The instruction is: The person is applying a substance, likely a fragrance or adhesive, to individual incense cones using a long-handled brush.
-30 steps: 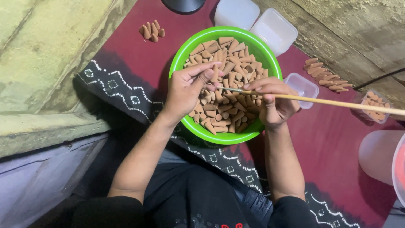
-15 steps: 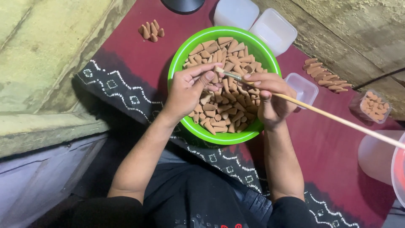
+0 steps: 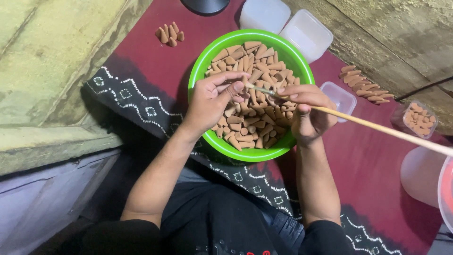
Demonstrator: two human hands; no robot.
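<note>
Your left hand (image 3: 214,101) pinches a cone (image 3: 240,84), probably; your right hand (image 3: 304,108) grips the stick (image 3: 377,128). The green bowl (image 3: 292,54) remains nearly full.

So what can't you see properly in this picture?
- Head view: the left hand covers whatever its fingers pinch at the tip of the long thin wooden stick.
- The stick's far end is cut off by the right edge.
- Both hands hide part of the brown cones in the round green plastic bowl.
- The black round object is cut off by the top edge.
</note>
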